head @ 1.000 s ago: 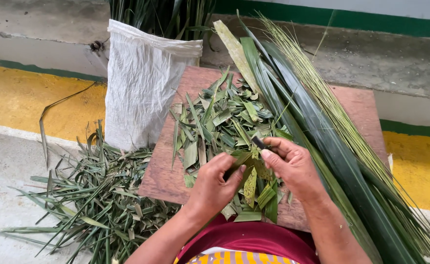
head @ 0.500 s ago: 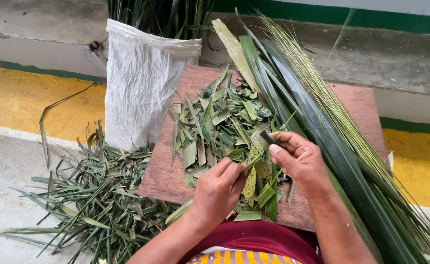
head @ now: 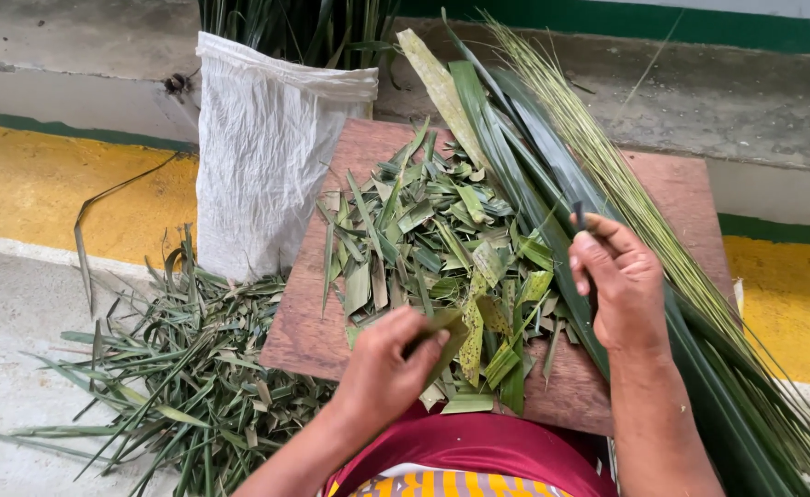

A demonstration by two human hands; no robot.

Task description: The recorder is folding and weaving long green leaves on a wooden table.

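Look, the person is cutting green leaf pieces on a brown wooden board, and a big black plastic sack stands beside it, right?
Not quite. The sack is white and woven, not black plastic; the head view shows it. The rest holds: it stands beside the brown wooden board, where the left hand and right hand work on green leaf pieces.

A green leaf strip point(head: 446, 336), long and narrow with yellowish spots, was pinched in the left hand point(head: 388, 368) over the pile of cut leaf pieces. A small dark blade point(head: 579, 215) stood upright in the right hand point(head: 618, 283), its tip just showing above the fingers.
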